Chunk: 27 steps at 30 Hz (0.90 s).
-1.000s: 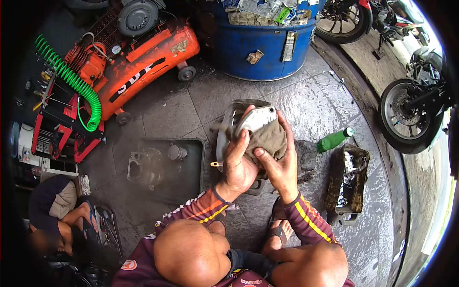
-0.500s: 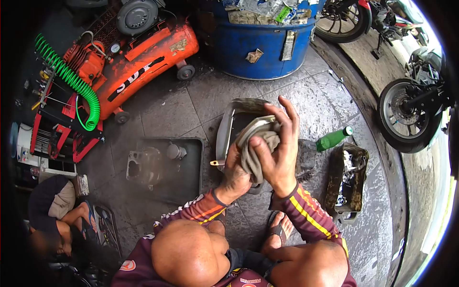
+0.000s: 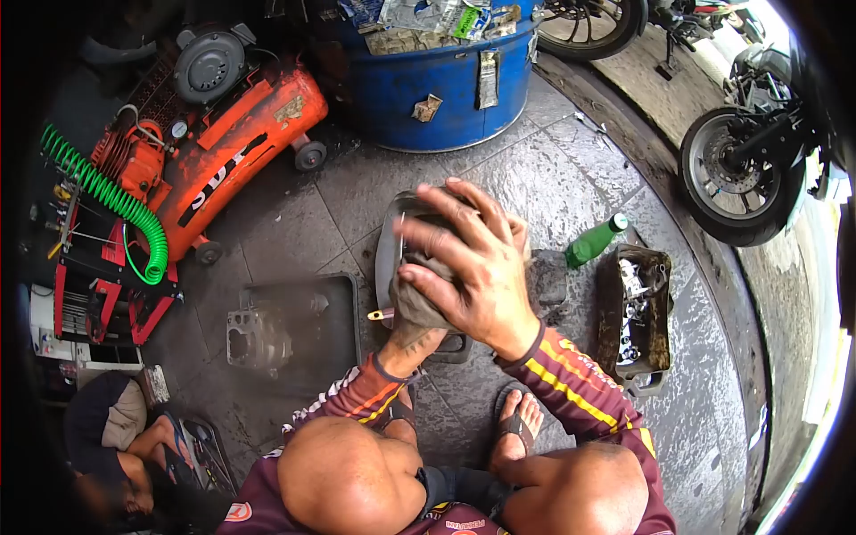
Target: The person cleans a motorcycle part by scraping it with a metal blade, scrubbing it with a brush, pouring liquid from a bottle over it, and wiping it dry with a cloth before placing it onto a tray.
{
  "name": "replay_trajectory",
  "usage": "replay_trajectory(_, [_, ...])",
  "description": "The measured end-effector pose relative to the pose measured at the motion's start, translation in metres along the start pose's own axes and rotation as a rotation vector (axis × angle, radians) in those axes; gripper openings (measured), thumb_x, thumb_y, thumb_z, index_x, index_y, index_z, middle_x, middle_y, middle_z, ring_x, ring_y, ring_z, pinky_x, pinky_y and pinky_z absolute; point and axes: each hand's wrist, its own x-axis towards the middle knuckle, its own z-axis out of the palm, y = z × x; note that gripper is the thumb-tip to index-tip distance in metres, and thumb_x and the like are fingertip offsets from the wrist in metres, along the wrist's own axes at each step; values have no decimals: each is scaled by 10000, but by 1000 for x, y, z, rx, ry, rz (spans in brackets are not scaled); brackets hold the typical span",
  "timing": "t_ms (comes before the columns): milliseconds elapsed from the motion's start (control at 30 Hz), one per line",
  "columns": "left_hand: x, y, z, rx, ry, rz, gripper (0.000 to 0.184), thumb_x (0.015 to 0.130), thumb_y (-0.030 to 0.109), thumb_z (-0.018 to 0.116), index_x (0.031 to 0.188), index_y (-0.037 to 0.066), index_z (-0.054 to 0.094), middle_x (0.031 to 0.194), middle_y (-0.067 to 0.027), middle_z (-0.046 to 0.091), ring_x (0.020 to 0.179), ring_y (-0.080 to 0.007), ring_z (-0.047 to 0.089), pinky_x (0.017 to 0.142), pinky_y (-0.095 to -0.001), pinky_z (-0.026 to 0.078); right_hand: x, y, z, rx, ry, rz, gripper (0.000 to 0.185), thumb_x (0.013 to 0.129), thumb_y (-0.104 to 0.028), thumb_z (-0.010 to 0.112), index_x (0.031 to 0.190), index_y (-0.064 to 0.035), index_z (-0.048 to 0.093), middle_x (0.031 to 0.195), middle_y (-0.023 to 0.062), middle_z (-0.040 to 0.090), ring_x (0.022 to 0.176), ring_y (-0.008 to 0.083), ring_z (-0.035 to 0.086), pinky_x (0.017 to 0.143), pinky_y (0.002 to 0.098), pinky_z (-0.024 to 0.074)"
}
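Note:
My left hand (image 3: 417, 323) is raised in front of me with a brown-grey rag (image 3: 426, 283) against it; its fingers are mostly hidden. Across the rag lies my right hand (image 3: 473, 267), palm down, its fingers apart and slightly blurred. Of the metal part, only a thin pale edge (image 3: 399, 234) shows left of my right fingertips. Behind my hands is a grey basin (image 3: 385, 267), and a brush handle (image 3: 381, 315) sticks out at its left side.
Left is a dark tray (image 3: 348, 303) with a metal casing (image 3: 254, 339). To the right are a green bottle (image 3: 593, 242) and a box of small parts (image 3: 658, 352). Beyond stand an orange compressor (image 3: 241, 160), a blue drum (image 3: 446, 89) and motorcycles (image 3: 740, 178). Another person (image 3: 116, 428) sits lower left.
My right hand has swung left over the rag and covers most of the metal part, which showed clearly earlier. The view has shifted, so the surroundings sit farther left.

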Motion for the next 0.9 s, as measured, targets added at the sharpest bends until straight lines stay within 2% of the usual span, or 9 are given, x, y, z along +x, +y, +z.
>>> replay_trajectory(100, [-9,-8,-12,-567,-177,-64,407,921,151,634,1299,26,549,1249,-87,632,1157,-215,596,1006,-335,464,-17,36,15,14,-66,-13,183,862,-237,720,930,-67,707,1046,144,689,1059,345,629,868,421,500])
replay_trajectory(167, [-11,3,-11,-1205,-210,-459,367,939,95,624,1274,-36,553,1182,-94,654,1094,-132,599,958,-278,468,-5,49,5,85,-155,546,238,924,-249,667,913,-12,682,747,230,646,663,406,646,597,415,518])
replay_trajectory(233, [-3,15,-30,-1303,-160,-521,371,951,116,633,1278,-40,556,1187,-84,654,1077,-130,611,951,-282,475,-1,86,3,-87,-11,502,260,945,-258,653,887,-5,671,733,252,631,618,392,622,585,396,506])
replay_trajectory(267, [-2,17,-32,-1326,-142,-516,385,969,130,595,1297,-60,532,1232,-153,643,1143,-240,626,996,-369,494,2,89,-5,-47,77,591,234,952,-232,652,896,-7,684,704,209,661,581,310,643,577,356,510])
replay_trajectory(367, [15,2,-26,-1594,-93,-671,367,994,155,564,1307,-33,532,1237,-145,642,1149,-254,627,1006,-402,500,5,77,-14,467,482,487,200,959,-164,643,1104,-30,673,930,102,710,831,156,666,752,296,528])
replay_trajectory(433, [20,6,-16,-1711,-47,-634,355,1019,166,521,1326,-11,522,1242,-128,636,1157,-250,621,1019,-417,499,-2,57,-9,232,224,260,331,883,-168,697,1180,-37,631,1168,174,574,1142,306,552,1003,389,436])
replay_trajectory(500, [23,18,-13,-1823,80,-682,373,1026,206,514,1338,0,515,1249,-130,629,1151,-234,618,1018,-410,498,-22,28,15,59,115,235,356,797,-168,763,1111,-52,645,1075,194,537,1044,384,540,933,440,445])
replay_trajectory(667, [28,9,-20,-1583,110,-599,409,1053,258,449,1351,-18,497,1308,-178,596,1148,-240,611,1014,-382,488,-49,24,21,207,38,164,287,704,-29,778,962,-41,655,894,98,581,825,291,604,723,379,494])
replay_trajectory(900, [7,27,-17,-1710,10,-644,348,1004,166,565,1321,24,538,1257,-95,625,1163,-193,606,991,-368,502,4,50,10,134,154,206,368,826,-71,739,1178,-74,628,967,136,620,894,307,628,786,371,500])
